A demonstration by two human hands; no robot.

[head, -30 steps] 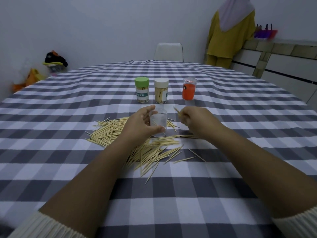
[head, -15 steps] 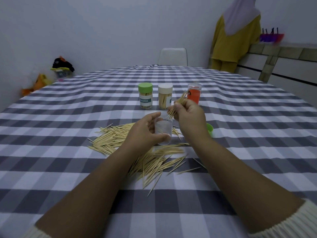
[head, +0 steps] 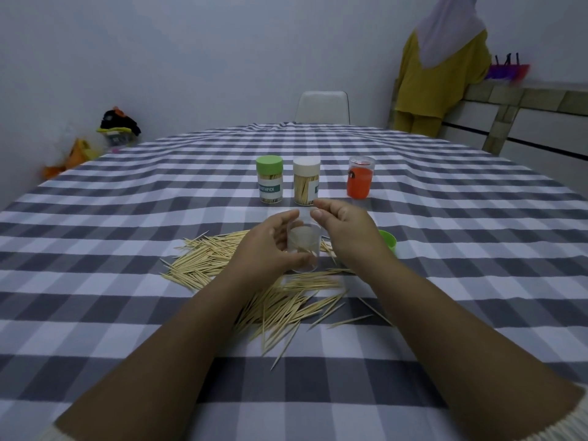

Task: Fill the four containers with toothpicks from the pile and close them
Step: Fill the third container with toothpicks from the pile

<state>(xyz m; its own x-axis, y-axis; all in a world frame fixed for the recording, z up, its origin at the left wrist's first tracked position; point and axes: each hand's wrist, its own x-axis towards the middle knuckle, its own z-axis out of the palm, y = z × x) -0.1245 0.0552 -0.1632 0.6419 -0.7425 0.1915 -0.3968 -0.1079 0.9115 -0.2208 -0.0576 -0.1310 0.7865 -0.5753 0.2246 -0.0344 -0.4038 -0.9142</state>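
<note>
A clear cup [head: 303, 248] is gripped by the left hand [head: 270, 246] above the toothpick pile [head: 254, 281] on the desk [head: 127, 218]. The right hand [head: 346, 230] is held over the cup's mouth, fingers loosely bent, nothing held. A green lid [head: 388, 240] lies beside it. Three containers [head: 306, 181] are lined up behind.

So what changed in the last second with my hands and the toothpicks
The right hand picked up a bunch of toothpicks, brought it over the clear container and let go; a few toothpicks now lie inside, and its fingers hang open above the rim. The left hand kept gripping the container over the pile. The green-lidded, white-lidded and orange containers stayed put.
</note>
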